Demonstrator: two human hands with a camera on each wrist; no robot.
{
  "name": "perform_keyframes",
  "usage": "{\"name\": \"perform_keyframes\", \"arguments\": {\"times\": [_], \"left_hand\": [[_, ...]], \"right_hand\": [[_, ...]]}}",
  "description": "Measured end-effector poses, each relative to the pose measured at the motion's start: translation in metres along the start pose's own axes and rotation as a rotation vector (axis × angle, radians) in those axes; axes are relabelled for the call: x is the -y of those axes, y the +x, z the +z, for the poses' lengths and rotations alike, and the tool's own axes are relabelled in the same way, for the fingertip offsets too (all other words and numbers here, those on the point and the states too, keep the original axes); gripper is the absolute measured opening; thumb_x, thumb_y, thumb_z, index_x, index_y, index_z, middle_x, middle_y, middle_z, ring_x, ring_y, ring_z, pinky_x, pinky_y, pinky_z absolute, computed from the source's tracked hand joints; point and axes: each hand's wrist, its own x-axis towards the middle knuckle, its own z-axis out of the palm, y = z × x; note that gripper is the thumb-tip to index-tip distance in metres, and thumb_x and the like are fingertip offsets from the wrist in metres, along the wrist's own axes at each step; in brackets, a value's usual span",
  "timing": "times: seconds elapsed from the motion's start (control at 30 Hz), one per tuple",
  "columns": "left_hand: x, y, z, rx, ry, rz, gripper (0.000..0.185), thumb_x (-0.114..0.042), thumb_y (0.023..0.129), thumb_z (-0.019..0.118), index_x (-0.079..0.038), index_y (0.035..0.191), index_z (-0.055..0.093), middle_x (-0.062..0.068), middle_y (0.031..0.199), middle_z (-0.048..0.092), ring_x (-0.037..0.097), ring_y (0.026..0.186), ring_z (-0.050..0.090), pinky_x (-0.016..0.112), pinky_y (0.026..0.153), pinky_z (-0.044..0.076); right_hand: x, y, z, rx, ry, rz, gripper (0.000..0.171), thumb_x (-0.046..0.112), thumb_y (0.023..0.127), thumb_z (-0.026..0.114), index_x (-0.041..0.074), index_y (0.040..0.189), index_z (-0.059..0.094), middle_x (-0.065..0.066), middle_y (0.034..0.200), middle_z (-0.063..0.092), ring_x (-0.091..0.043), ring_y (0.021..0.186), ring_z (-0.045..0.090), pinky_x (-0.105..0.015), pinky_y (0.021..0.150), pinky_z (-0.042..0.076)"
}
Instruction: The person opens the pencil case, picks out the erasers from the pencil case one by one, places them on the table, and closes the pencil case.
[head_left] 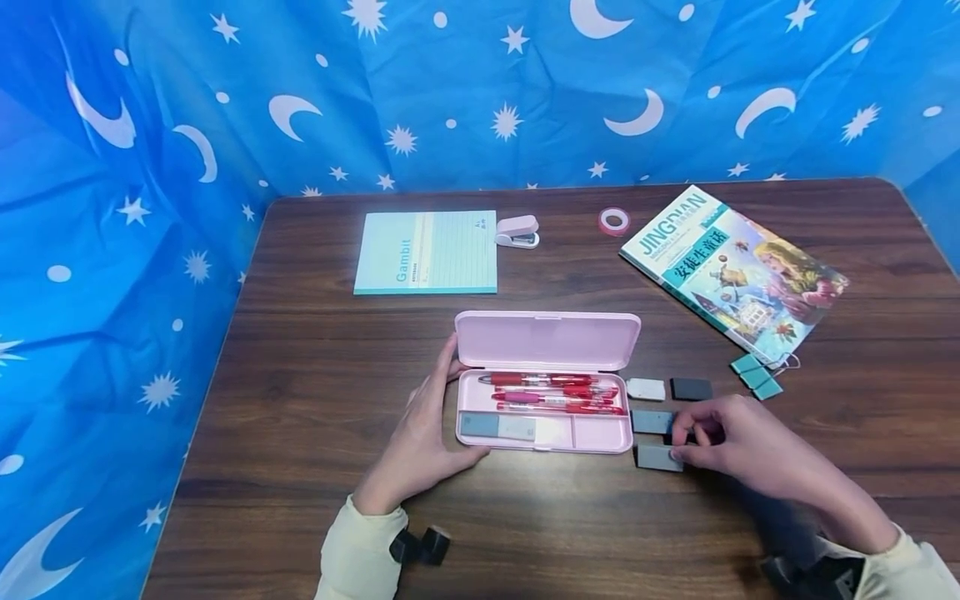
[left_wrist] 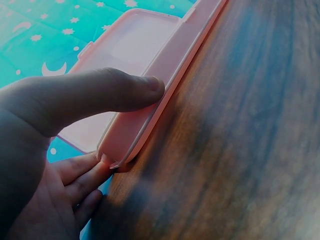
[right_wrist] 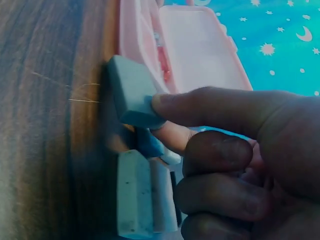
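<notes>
Right hand covers one eraser.

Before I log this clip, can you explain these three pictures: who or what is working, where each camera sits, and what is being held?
No machine: a person's two bare hands. The wide picture comes from a head camera; the close ones from cameras on each wrist. On the brown table lie a notebook, a stapler, tape, a book and loose erasers. The left hand steadies the open pink pencil case, which holds red pens. The right hand pinches a grey eraser.
</notes>
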Motion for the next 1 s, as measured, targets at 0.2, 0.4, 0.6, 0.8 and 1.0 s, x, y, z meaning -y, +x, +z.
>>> {"name": "perform_keyframes", "arguments": {"times": [0.2, 0.4, 0.6, 0.8, 1.0], "left_hand": [[0.001, -0.001, -0.001, 0.001, 0.002, -0.002, 0.137, -0.026, 0.067, 0.096, -0.034, 0.162, -0.003, -0.005, 0.155, 0.042, 0.013, 0.146, 0.034, 0.058, 0.119, 0.022], [0.002, 0.000, 0.000, -0.003, 0.006, 0.008, 0.137, -0.026, 0.067, 0.096, -0.033, 0.163, -0.002, -0.005, 0.155, 0.042, 0.012, 0.146, 0.034, 0.058, 0.119, 0.023], [0.002, 0.000, -0.001, 0.005, 0.011, -0.001, 0.137, -0.029, 0.067, 0.095, -0.034, 0.162, -0.003, -0.007, 0.155, 0.042, 0.012, 0.146, 0.034, 0.058, 0.119, 0.024], [0.003, 0.001, -0.001, 0.009, 0.008, -0.001, 0.137, -0.028, 0.067, 0.095, -0.035, 0.162, -0.004, -0.007, 0.155, 0.043, 0.012, 0.146, 0.034, 0.057, 0.118, 0.025], [0.000, 0.000, -0.002, 0.010, 0.017, -0.008, 0.138, -0.027, 0.067, 0.095, -0.036, 0.162, -0.004, -0.006, 0.155, 0.043, 0.012, 0.145, 0.035, 0.056, 0.118, 0.025]], "right_hand": [[0.000, 0.000, 0.007, -0.075, -0.118, -0.005, 0.019, 0.019, 0.083, 0.081, 0.028, 0.077, 0.066, 0.017, 0.058, 0.045, 0.000, 0.052, 0.041, -0.021, 0.050, 0.032], [0.013, -0.001, 0.008, -0.134, -0.137, 0.011, 0.019, 0.020, 0.083, 0.082, 0.027, 0.076, 0.066, 0.016, 0.058, 0.045, 0.000, 0.052, 0.041, -0.022, 0.050, 0.031], [0.050, 0.012, 0.024, -0.209, -0.030, -0.064, 0.008, 0.019, 0.087, 0.079, 0.023, 0.083, 0.073, 0.016, 0.059, 0.044, 0.000, 0.051, 0.041, -0.021, 0.047, 0.032], [0.081, 0.041, 0.057, -0.235, -0.034, -0.176, 0.004, 0.023, 0.091, 0.075, 0.023, 0.090, 0.079, 0.020, 0.057, 0.041, 0.002, 0.052, 0.039, -0.021, 0.050, 0.033], [0.092, 0.056, 0.076, -0.204, -0.142, -0.178, 0.004, 0.023, 0.091, 0.075, 0.026, 0.089, 0.078, 0.020, 0.055, 0.041, 0.002, 0.050, 0.035, -0.022, 0.050, 0.028]]}}
